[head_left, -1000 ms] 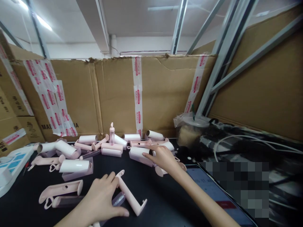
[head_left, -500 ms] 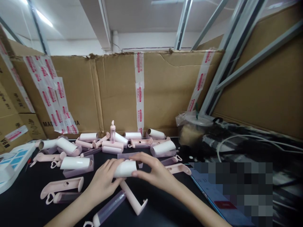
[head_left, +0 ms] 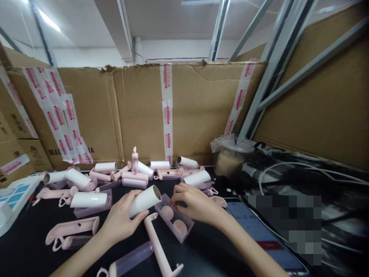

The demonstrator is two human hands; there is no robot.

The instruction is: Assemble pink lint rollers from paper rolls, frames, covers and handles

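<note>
We judge the work to be partway along: the white roll is up off the table in our left hand, and the pale purple tray sits open just right of it with two pink discs inside. The near pink handle and the clear tube at its left lie loose, not joined to the roll, so putting these parts together seems left to do. Farther off, more rolls, handles and tubes lie about, among them a roll resting over another tray at the left, and we take these as sets not yet finished.

Our left hand is closed around the roll's left part, thumb on the near side. Our right hand is half curled at the tray's far right edge; its fingertips are partly hidden, so we cannot tell whether they pinch anything.

The roll is smooth and plain white, a hollow cylinder with a brown cardboard core showing at its open end. It tilts up to the right, between our two hands, above the handle's far end
</note>
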